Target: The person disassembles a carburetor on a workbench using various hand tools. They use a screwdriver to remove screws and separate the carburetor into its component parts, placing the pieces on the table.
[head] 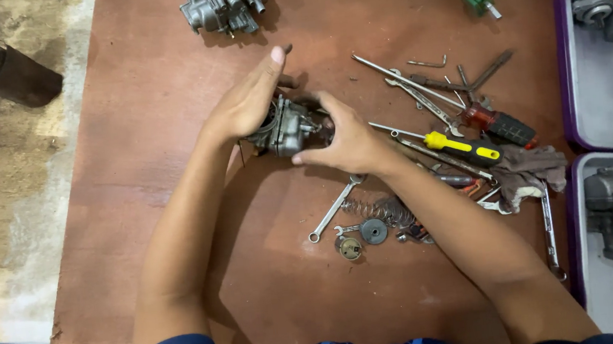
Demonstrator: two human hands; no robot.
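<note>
A grey metal carburettor is held just above the brown board, between both my hands. My left hand cups its left and top side, fingers stretched flat and thumb up. My right hand grips its right side with fingers wrapped around it. Part of the carburettor is hidden under my palms.
A second carburettor lies at the board's far edge. Right of my hands lie wrenches, a yellow-handled screwdriver, a red-and-black one, a rag, a spring and small round parts. Purple-rimmed trays with engine parts stand at the right.
</note>
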